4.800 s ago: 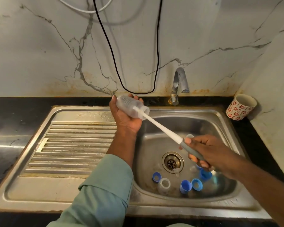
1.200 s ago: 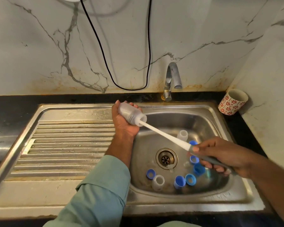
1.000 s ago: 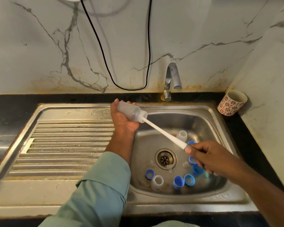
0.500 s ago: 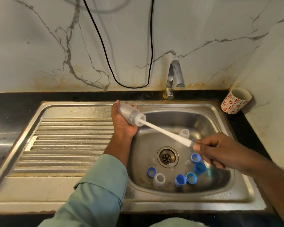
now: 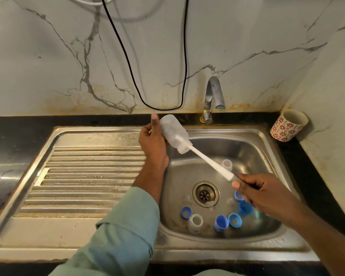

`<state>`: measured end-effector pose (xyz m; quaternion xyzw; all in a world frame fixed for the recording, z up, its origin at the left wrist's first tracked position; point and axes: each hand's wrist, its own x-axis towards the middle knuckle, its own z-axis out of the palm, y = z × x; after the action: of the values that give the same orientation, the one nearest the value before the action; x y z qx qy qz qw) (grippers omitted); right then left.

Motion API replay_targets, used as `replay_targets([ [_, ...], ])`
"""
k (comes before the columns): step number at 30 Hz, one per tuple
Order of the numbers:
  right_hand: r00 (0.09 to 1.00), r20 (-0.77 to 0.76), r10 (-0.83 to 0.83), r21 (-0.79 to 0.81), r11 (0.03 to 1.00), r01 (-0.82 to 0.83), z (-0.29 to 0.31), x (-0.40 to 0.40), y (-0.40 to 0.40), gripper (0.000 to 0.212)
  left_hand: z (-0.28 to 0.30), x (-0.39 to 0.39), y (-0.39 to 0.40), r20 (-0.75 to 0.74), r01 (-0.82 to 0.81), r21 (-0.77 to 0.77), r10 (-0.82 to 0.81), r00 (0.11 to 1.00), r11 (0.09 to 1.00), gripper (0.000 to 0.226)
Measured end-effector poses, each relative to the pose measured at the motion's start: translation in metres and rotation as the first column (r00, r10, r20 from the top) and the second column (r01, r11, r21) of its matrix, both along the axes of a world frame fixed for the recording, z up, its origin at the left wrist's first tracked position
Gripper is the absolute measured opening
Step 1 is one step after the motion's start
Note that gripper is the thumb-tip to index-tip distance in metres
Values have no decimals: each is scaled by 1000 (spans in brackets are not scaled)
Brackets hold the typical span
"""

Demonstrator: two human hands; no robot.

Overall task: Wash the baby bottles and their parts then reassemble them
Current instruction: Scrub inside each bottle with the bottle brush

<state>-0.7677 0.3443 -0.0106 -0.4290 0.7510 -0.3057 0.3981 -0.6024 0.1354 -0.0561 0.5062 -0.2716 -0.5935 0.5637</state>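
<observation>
A person stands at a steel sink set in a black counter, seen from above. The left hand holds a clear baby bottle over the back left corner of the basin, fingers wrapped round its body and one finger pointing straight up beside its base. The bottle lies tilted, its open mouth facing down and to the right.

A white bottle brush runs into that mouth, its head hidden inside the bottle. The right hand grips the brush handle over the middle of the basin, fingers curled round it and the thumb pressed along the top.

On the basin floor, near the drain, lie loose parts: a blue ring, a clear cap standing just beside it, a blue cap on its side, and another blue ring. More blue pieces sit partly hidden under the right hand. A second clear cap stands farther back, just behind the brush handle.

A ribbed draining board fills the left half of the sink. A tap rises at the back, and no water is seen running from it. A white cup with red flowers stands on the counter at the right corner. A black cable hangs in a loop against the marble wall. A pale green sleeve covers the left forearm.
</observation>
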Motion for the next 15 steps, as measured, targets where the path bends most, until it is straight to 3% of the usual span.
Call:
replay_targets([
  [2,943,-321,91,13,996,-92,-11,-3,-1,29,-2,4,6,21,5,112,-7,1000,994,37],
  [4,785,-570,243,113,969,-218,-15,-3,-2,40,0,12,7,-113,144,286,-116,987,947,33],
  [6,681,-654,330,187,942,-277,-15,1,-6,42,9,16,3,-372,312,382,-164,914,870,64],
  [7,664,-658,356,204,933,-298,-14,3,-8,42,12,15,0,-433,351,397,-164,886,848,79],
  [9,698,-609,377,184,923,-338,-14,6,-10,41,20,12,0,-404,309,442,-120,907,842,97],
  [11,847,-439,299,65,951,-302,-11,6,-7,31,19,9,-2,-471,267,388,-59,880,882,80],
  [13,981,-135,136,-39,989,-143,-10,7,-3,19,17,11,-1,-655,331,183,-136,743,926,54],
  [15,987,156,37,-9,999,-36,-11,12,2,15,17,15,0,-706,367,-17,-271,655,930,50],
])
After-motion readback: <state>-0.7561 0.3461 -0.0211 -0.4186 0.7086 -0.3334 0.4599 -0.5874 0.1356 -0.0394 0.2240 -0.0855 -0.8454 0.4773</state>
